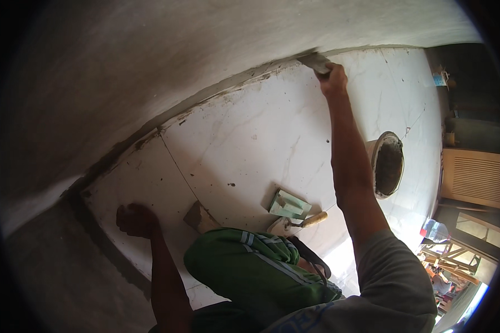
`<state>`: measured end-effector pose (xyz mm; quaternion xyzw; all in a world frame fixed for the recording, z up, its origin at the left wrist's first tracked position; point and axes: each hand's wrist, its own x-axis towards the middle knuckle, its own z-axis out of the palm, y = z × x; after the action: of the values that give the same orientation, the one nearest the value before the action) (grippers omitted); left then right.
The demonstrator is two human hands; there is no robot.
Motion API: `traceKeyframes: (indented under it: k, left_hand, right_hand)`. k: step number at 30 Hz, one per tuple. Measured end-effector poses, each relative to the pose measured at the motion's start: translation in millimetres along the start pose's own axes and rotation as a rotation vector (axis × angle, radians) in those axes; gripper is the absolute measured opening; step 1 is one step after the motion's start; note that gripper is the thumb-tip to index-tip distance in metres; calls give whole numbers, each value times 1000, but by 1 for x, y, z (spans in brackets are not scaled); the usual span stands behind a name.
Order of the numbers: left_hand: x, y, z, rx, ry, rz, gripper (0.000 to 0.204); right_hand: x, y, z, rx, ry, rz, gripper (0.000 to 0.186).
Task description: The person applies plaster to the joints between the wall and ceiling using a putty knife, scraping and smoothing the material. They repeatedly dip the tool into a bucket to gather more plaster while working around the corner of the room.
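My right hand (334, 81), arm stretched far forward, grips a flat grey rectangular tool (315, 62). Its edge meets the seam where the white tiled floor (250, 133) joins the grey plastered wall (150, 61). At the left, my left hand (137, 220) is curled into a fist low over the tiles near the corner; nothing shows in it, though its palm side is hidden. By my knee lie a green hand float (290, 204) and a trowel with a wooden handle (315, 220). A brownish flat block (200, 217) sits partly behind the knee.
A bucket (388, 165) with a dark inside stands right of my forearm. Mortar (178, 114) runs along the wall's foot, and crumbs dot the tiles. At the far right are a slatted wooden panel (472, 176), a clear plastic bottle (435, 230) and a pile of wood pieces.
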<state>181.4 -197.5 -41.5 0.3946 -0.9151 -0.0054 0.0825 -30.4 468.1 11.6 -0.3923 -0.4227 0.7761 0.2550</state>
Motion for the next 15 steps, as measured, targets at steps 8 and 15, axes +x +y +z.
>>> traceKeyframes:
  k: [8, 15]
  left_hand:
    - [-2, -1, 5, -31, -1, -3, 44]
    - [1, -5, 5, 16, 5, 18, 44]
  right_hand:
    - [-5, -22, 47, -212, -50, -59, 22]
    - [-2, -53, -4, -727, -373, -577, 17]
